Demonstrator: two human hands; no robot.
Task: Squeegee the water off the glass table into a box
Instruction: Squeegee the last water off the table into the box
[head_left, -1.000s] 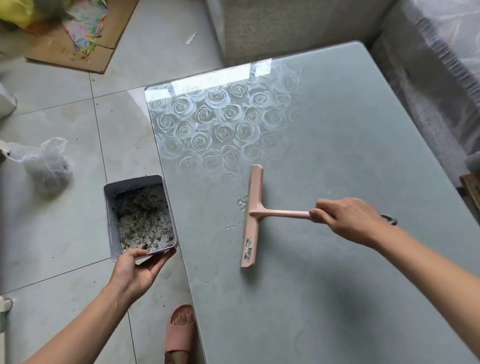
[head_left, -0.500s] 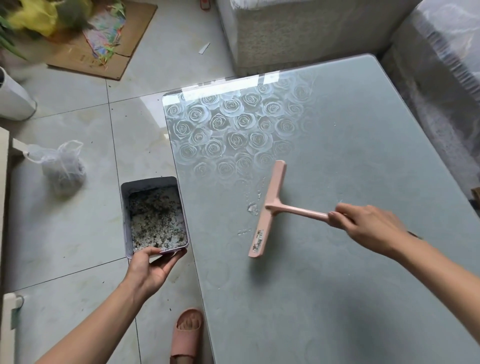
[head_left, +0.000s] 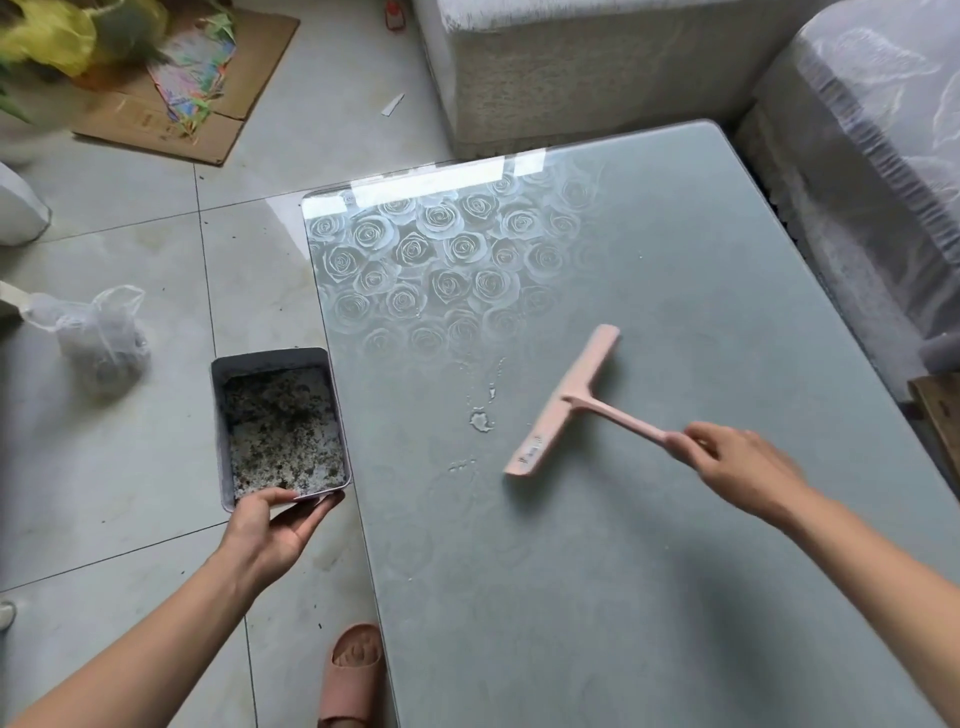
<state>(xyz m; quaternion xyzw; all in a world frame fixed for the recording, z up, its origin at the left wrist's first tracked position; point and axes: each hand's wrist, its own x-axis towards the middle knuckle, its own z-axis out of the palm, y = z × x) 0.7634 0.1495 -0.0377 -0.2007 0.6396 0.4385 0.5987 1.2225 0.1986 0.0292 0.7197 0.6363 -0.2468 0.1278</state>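
R hand (head_left: 737, 470) w/ squeegee (head_left: 566, 402), box (head_left: 221, 415) beside

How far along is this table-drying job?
Most of the glass table looks free of pooled water. In hand: the right hand grips the pink squeegee right of a small puddle, the left hand holds the box beside the table's left edge. Left: sweeping that puddle and droplets into the box.

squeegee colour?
Pale pink, blade and handle alike, on the squeegee; it shows best in the head view.
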